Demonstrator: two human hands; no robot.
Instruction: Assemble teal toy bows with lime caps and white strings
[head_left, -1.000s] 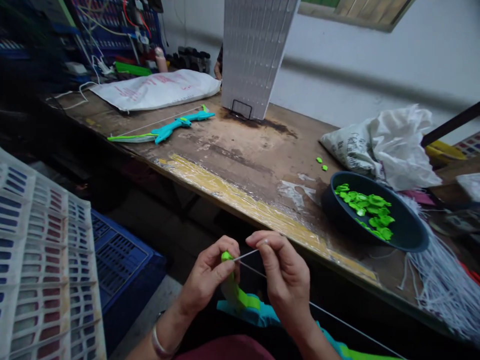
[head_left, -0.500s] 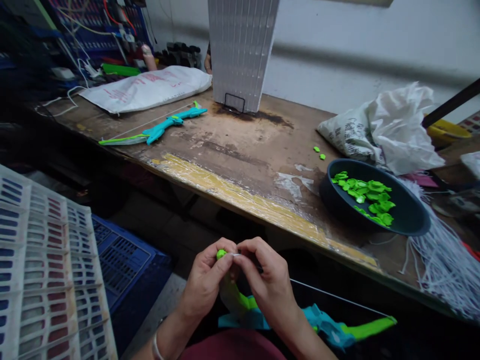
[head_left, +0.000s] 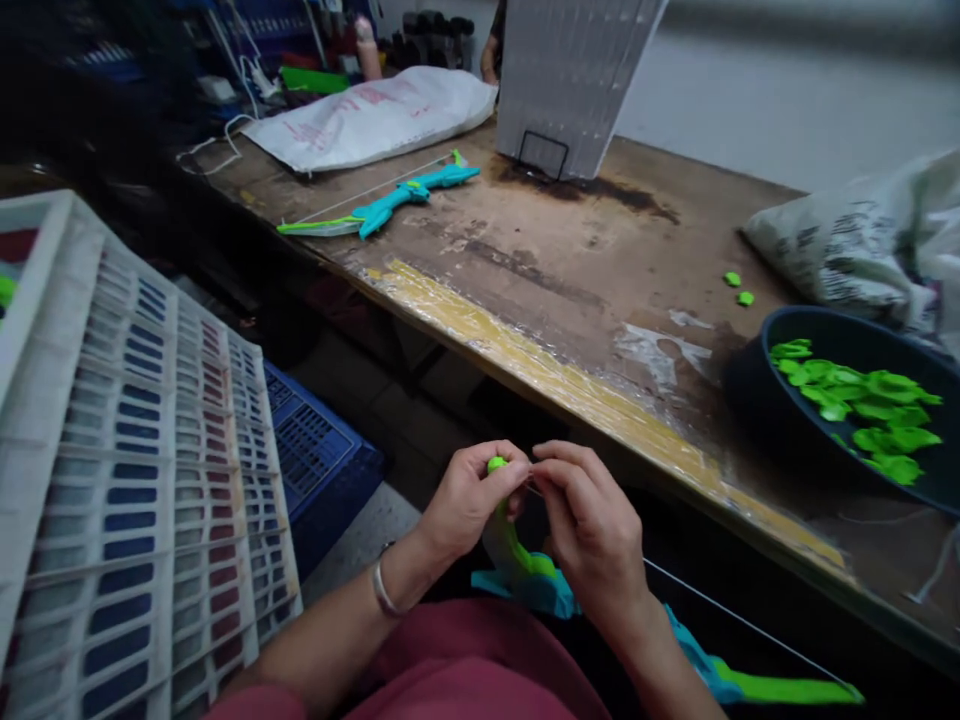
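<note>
A green and turquoise toy bow (head_left: pixel 551 590) lies across my lap, below the table edge. My left hand (head_left: pixel 466 505) is closed around one green end of it, the tip showing between thumb and forefinger. Close against it, my right hand (head_left: pixel 596 515) pinches the end of the thin white bowstring (head_left: pixel 739 617) at that tip. From behind my right wrist the string runs taut to the bow's far green end at lower right. My right forearm hides the middle of the bow, and the exact spot where fingers and string meet is hard to make out.
On the wooden table (head_left: pixel 555 245) lie a second toy bow (head_left: pixel 405 200), a white sack (head_left: pixel 375 115) and two green pieces (head_left: pixel 738 288). A dark basin (head_left: pixel 757 420) holds several green pieces. A white crate (head_left: pixel 150 480) and blue crate (head_left: pixel 322 450) stand left.
The view has swung left, so everything sits further right and more of the white crate shows. Both hands stay together at the bow tip; my right fingers are a little straighter.
</note>
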